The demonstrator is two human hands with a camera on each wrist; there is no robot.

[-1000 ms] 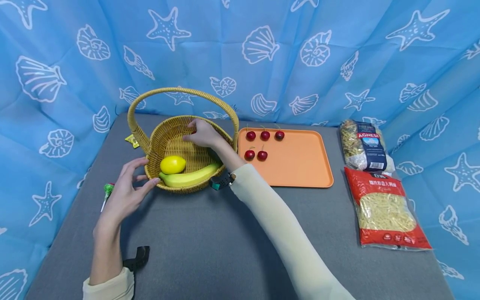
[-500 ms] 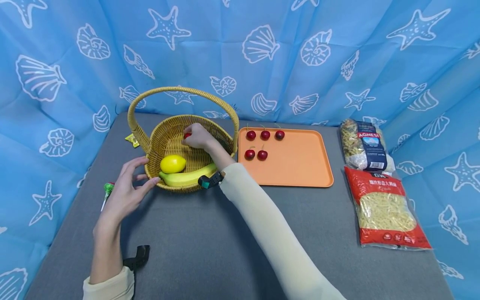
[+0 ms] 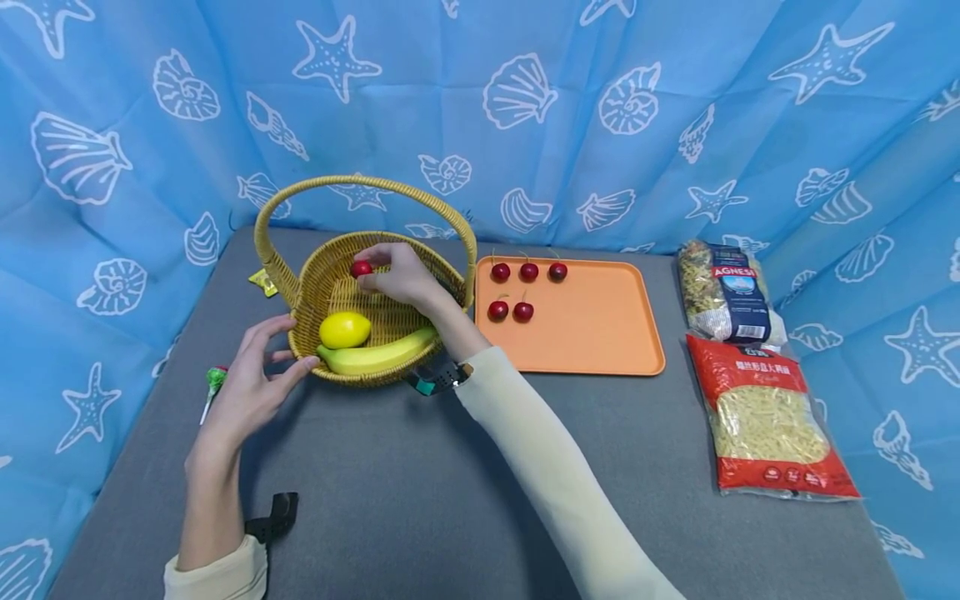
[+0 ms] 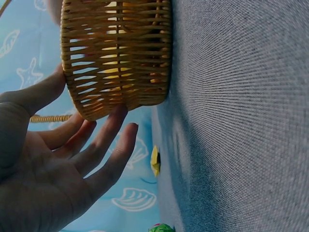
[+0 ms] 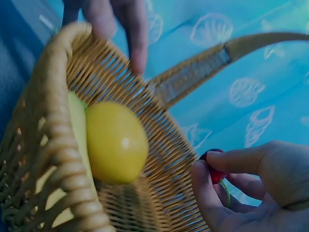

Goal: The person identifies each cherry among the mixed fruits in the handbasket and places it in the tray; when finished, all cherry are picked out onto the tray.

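A wicker basket with a tall handle stands on the left of the table. My right hand is over its inside and pinches a red cherry between thumb and fingertips. In the right wrist view, the cherry shows a green stem. A yellow lemon and a banana lie in the basket's near part. My left hand grips the basket's left rim with thumb and fingers; in the left wrist view, several fingertips lie along its side.
Right of the basket, an orange tray holds several cherries. Two pasta bags, one blue-labelled and one red, lie at the right edge. A lollipop and a yellow wrapped candy lie on the left.
The cherry, hidden a second ago and partly seen half a second ago, now shows at my right fingertips. My right hand has shifted slightly within the basket. The left hand stays put.
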